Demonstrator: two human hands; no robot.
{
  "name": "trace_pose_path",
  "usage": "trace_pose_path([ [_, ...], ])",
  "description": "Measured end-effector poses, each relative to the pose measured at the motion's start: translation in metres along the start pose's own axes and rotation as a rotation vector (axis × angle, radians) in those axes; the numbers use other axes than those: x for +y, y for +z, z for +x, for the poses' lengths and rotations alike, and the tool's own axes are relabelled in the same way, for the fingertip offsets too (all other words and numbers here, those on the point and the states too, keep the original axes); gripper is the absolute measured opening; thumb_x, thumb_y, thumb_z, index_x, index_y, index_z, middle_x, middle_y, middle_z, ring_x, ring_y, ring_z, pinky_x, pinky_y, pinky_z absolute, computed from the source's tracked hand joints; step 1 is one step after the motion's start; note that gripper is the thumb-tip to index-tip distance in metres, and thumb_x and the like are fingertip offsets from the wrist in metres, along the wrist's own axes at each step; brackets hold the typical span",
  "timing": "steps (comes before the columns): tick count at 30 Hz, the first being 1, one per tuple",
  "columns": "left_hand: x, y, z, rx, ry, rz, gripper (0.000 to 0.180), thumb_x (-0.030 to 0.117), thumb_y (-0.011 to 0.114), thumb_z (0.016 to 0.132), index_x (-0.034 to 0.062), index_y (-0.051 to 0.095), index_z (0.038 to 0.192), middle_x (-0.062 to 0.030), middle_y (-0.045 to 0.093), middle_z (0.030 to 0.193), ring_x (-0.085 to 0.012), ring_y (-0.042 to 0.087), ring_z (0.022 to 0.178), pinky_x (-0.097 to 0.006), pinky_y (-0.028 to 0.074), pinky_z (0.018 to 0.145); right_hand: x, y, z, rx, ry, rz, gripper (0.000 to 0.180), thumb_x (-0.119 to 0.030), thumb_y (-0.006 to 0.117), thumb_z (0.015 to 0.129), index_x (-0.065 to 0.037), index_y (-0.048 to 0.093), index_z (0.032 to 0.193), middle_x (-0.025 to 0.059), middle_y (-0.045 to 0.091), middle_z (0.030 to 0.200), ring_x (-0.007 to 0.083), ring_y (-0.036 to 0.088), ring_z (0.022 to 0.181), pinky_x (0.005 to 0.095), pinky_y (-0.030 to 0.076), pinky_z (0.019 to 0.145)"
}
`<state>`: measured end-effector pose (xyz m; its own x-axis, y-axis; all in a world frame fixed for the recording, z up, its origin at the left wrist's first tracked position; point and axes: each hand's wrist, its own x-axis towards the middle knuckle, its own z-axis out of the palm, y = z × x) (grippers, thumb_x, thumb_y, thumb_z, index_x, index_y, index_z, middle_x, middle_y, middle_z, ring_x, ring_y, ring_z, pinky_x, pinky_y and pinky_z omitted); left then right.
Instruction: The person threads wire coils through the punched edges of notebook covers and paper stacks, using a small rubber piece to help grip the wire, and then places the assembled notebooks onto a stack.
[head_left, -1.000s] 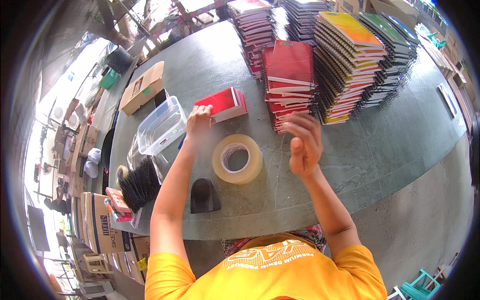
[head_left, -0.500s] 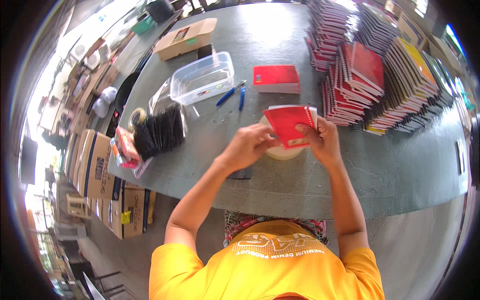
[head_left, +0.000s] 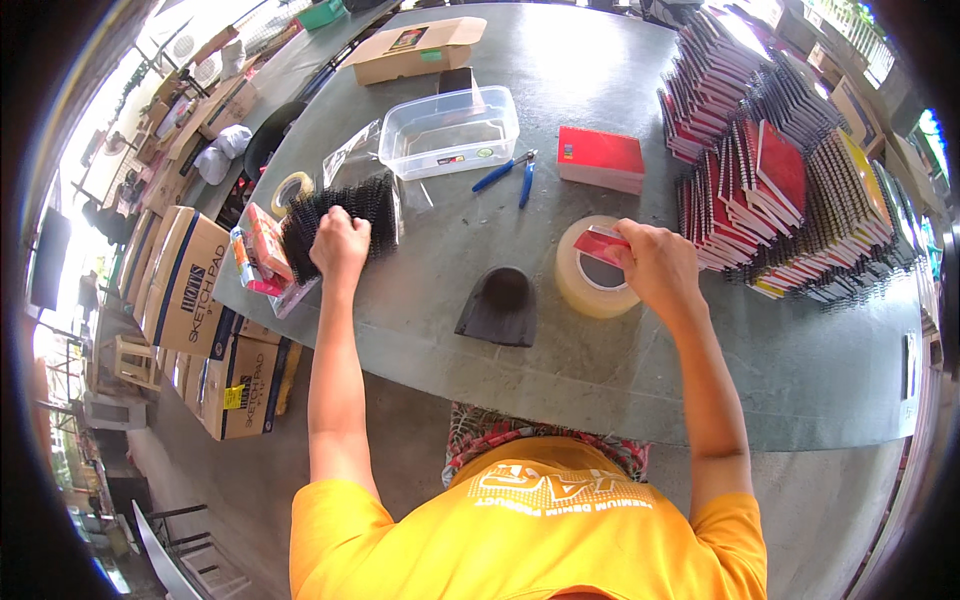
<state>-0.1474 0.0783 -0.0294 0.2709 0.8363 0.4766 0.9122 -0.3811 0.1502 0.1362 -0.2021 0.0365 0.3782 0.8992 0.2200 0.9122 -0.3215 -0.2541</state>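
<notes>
My left hand (head_left: 342,243) is closed on the pile of black spiral binding coils (head_left: 376,205) at the table's left; its fingertips are partly hidden. My right hand (head_left: 662,262) grips a small red notebook (head_left: 598,242), tilted so that little of its cover shows. The notebook is over a wide roll of clear tape (head_left: 577,287) lying flat on the table. To the left of the roll sits a dark, round-topped wedge-shaped piece (head_left: 500,310). Beyond the roll lies a neat stack of red notebooks (head_left: 600,158).
Blue-handled pliers (head_left: 527,180) lie beside a clear plastic tub (head_left: 450,135). An open cardboard box (head_left: 415,60) is farther back. Tall piles of spiral notebooks (head_left: 740,190) crowd the right side. A smaller tape roll (head_left: 292,190) and colourful packets (head_left: 265,255) lie at the left edge.
My left hand has left the red notebook and moved left onto the black coils. My right hand keeps the notebook, now tilted nearly edge-on. The view has shifted, uncovering the dark wedge-shaped piece.
</notes>
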Motion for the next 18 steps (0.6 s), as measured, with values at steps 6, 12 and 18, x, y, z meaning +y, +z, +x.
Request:
trace_pose_path([
  [6, 0.013, -0.035, -0.012, 0.022, 0.155, -0.311, 0.016, 0.022, 0.049, 0.093, 0.0057, 0.049, 0.095, -0.0176, 0.060, 0.086, -0.0374, 0.060, 0.082, -0.048, 0.046, 0.065, -0.008, 0.011, 0.004, 0.097, -0.122, 0.193, 0.016, -0.023, 0.064, 0.080, -0.011, 0.065, 0.091, 0.0102, 0.067, 0.081, 0.0306, 0.064, 0.075, 0.0404, 0.049, 0.063],
  [12, 0.053, -0.076, -0.023, -0.002, 0.127, -1.038, 0.026, 0.012, 0.068, 0.083, 0.0045, 0.060, 0.107, -0.0047, 0.061, 0.086, -0.0099, 0.056, 0.071, -0.025, 0.047, 0.063, -0.008, 0.015, 0.011, 0.070, -0.066, 0.358, 0.016, -0.023, 0.063, 0.080, -0.011, 0.066, 0.089, 0.0094, 0.067, 0.084, 0.0292, 0.065, 0.075, 0.0390, 0.049, 0.065],
  [18, 0.118, -0.073, -0.041, -0.824, -0.093, -1.833, 0.044, 0.013, 0.058, 0.090, 0.0111, 0.046, 0.132, -0.0070, 0.061, 0.087, -0.0132, 0.060, 0.069, -0.024, 0.051, 0.061, -0.013, 0.014, 0.010, -0.069, -0.065, 0.080, 0.018, -0.026, 0.061, 0.080, -0.008, 0.064, 0.083, 0.0121, 0.066, 0.081, 0.0300, 0.065, 0.077, 0.0409, 0.049, 0.066],
])
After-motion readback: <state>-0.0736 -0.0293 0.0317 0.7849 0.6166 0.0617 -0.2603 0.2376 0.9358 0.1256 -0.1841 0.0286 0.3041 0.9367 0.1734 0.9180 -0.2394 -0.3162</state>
